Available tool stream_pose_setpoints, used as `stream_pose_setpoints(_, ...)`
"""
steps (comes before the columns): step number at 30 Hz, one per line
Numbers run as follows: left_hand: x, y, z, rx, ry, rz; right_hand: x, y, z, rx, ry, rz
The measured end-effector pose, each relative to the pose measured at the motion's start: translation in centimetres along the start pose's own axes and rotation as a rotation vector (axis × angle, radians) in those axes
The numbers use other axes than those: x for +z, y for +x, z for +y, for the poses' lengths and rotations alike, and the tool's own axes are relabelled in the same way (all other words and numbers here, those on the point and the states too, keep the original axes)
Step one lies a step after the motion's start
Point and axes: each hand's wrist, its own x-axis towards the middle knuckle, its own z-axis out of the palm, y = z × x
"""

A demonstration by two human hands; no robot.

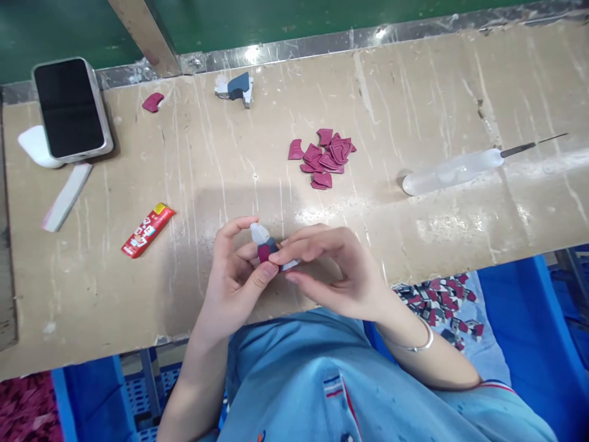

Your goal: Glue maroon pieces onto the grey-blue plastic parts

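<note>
Over the near edge of the bench, a small plastic part (264,252) in maroon, dark grey and white sits between both hands. My left hand (237,270) is closed on it, thumb against the maroon face. The fingertips of my right hand (329,264) press on its other end, so some of the part is hidden. A translucent white tip (260,233) sticks up near my left index finger. Beyond the hands lies a loose pile of maroon pieces (332,156). Farther back rests a similar grey and white part (238,88).
At right lies a clear bottle (453,173) with a thin needle. A red packet (148,230), a phone-like device (71,110), a white strip (67,196) and one maroon piece (153,102) are on the left. Blue bins (536,331) below the bench hold more parts.
</note>
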Motion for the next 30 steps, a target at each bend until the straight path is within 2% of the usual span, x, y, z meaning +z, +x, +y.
stream_pose_setpoints(3,0.0,0.3,0.0,0.021,-0.051,0.008,0.9,-0.4,0.1,0.114,0.209,0.105)
stream_pose_setpoints(6,-0.1,0.4,-0.1,0.007,-0.078,0.012,1.7,-0.7,0.6,0.143,0.242,0.163)
stream_pose_setpoints(10,-0.4,0.4,0.0,-0.066,-0.099,-0.007,2.2,-0.8,1.0,0.167,0.256,0.172)
stream_pose_setpoints(15,-0.7,0.2,0.1,-0.109,-0.079,-0.019,2.2,-0.8,1.3,0.151,0.243,0.183)
stream_pose_setpoints(20,-0.7,0.2,-0.5,-0.064,-0.017,0.033,2.6,-1.1,1.6,0.118,0.233,0.193)
stream_pose_setpoints(24,-1.0,0.2,-0.6,-0.087,0.054,0.062,2.8,-1.3,1.8,0.12,0.235,0.207)
stream_pose_setpoints(30,-1.5,0.1,-0.3,-0.131,0.032,0.004,2.7,-1.1,2.0,0.085,0.19,0.241)
